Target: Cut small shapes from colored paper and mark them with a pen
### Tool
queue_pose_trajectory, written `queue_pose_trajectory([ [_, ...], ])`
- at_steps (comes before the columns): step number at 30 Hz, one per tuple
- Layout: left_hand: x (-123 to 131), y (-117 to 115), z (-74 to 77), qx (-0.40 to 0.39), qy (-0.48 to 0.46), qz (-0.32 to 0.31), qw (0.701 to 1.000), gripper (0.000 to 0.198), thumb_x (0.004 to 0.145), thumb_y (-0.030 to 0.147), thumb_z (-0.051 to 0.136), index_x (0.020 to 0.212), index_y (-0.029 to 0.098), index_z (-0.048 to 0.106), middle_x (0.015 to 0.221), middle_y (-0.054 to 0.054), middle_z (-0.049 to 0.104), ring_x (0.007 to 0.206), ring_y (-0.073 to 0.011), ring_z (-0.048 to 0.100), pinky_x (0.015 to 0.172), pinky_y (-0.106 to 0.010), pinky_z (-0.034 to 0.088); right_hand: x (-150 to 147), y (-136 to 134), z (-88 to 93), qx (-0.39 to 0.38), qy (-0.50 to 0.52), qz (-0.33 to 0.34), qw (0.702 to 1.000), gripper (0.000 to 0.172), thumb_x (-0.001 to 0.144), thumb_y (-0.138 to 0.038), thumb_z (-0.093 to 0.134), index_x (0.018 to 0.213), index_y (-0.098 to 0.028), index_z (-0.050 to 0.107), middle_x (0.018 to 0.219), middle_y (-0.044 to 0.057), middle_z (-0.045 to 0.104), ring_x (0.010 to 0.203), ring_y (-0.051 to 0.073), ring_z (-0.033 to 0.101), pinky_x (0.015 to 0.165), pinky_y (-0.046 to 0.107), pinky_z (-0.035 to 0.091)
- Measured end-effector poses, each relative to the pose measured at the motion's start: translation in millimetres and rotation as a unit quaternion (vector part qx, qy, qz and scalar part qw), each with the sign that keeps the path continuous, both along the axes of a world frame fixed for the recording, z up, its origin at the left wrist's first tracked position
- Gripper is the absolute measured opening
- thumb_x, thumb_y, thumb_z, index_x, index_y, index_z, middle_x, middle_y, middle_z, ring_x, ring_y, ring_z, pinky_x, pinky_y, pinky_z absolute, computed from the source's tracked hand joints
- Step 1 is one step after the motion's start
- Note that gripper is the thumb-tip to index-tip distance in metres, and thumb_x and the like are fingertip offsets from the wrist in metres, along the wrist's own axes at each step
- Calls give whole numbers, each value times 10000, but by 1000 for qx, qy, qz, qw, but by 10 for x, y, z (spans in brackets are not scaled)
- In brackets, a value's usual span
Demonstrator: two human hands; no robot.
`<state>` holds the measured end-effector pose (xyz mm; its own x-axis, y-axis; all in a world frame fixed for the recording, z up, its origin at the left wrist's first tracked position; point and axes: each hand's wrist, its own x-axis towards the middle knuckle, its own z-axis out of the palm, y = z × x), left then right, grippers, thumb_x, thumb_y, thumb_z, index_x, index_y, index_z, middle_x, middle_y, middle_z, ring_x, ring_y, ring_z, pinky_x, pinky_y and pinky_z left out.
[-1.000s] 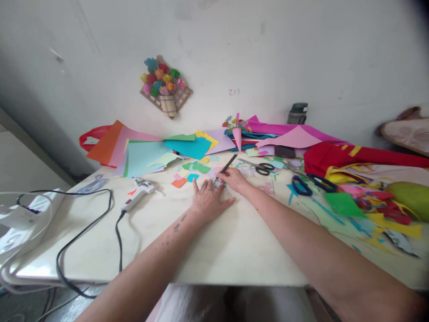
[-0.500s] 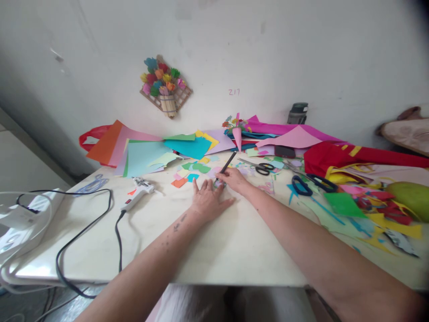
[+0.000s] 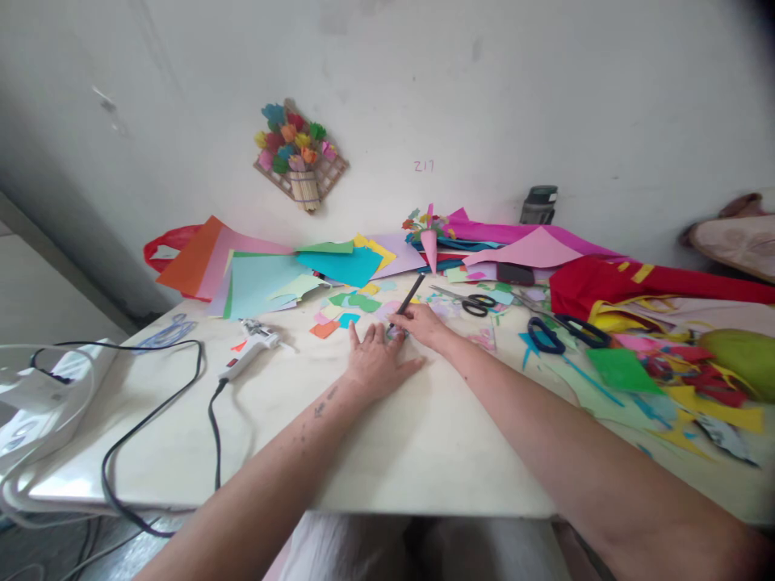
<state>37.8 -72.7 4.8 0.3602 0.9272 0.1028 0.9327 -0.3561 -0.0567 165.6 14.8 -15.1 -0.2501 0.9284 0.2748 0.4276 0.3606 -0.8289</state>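
Observation:
My right hand (image 3: 422, 324) is closed round a dark pen (image 3: 412, 294), its top leaning away to the right and its lower end down by my left fingertips. My left hand (image 3: 376, 365) lies flat on the table with its fingers spread. A small piece of paper seems to lie under the left fingertips, mostly hidden by both hands. Just beyond are small cut papers: a blue piece (image 3: 348, 319), an orange piece (image 3: 325, 329) and several green pieces (image 3: 364, 303).
On the left, a white glue gun (image 3: 251, 355) trails a black cord towards a power strip (image 3: 57, 395). Black-handled scissors (image 3: 478, 304) and larger scissors (image 3: 563, 329) lie to the right. Coloured sheets (image 3: 266, 282) and a pink paper cone with flowers (image 3: 429, 248) line the wall.
The top of the pen has shifted slightly left with a small movement of my right hand. My left hand stays flat in the same place.

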Motion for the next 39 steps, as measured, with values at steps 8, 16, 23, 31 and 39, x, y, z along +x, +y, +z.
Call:
queue_pose_trajectory([
  [8, 3, 8, -17, 4, 0, 2, 1000, 762, 809, 692, 175, 1336, 194, 410, 1367, -189, 403, 1294, -322, 310, 1023, -635, -55, -1, 31, -46, 12, 8, 3, 1000, 265, 741, -382, 590, 663, -134, 640, 589, 10, 597, 569, 109, 511, 532, 208, 365],
  [16, 2, 9, -16, 4, -3, 2, 1000, 756, 810, 690, 182, 1338, 199, 408, 1362, -180, 408, 1294, -325, 305, 1025, -631, -63, 3, 34, -51, 14, 23, 1, 1000, 276, 736, -390, 589, 658, -129, 634, 562, -5, 571, 533, 100, 492, 519, 209, 359],
  [23, -1, 15, -17, 4, -2, 1, 1000, 753, 807, 696, 168, 1337, 217, 409, 1363, -166, 414, 1298, -316, 296, 1027, -628, -60, 1, 24, -37, 23, 19, -7, 1000, 260, 737, -381, 589, 685, -134, 652, 583, 4, 598, 545, 106, 518, 516, 205, 366],
  [31, 7, 10, -5, 3, -3, 2, 1000, 750, 811, 686, 198, 1340, 198, 408, 1361, -182, 411, 1299, -325, 299, 1025, -632, -59, 3, 67, -75, 29, 20, -10, 999, 246, 747, -372, 585, 709, -137, 652, 593, 13, 615, 559, 118, 546, 549, 217, 397],
  [39, 4, 7, 0, 2, -1, -1, 1000, 757, 812, 685, 185, 1346, 193, 398, 1360, -195, 407, 1302, -325, 294, 1021, -636, -58, 5, 50, -58, 24, 19, -11, 999, 242, 762, -359, 581, 718, -134, 658, 596, 22, 636, 562, 118, 565, 535, 205, 399],
])
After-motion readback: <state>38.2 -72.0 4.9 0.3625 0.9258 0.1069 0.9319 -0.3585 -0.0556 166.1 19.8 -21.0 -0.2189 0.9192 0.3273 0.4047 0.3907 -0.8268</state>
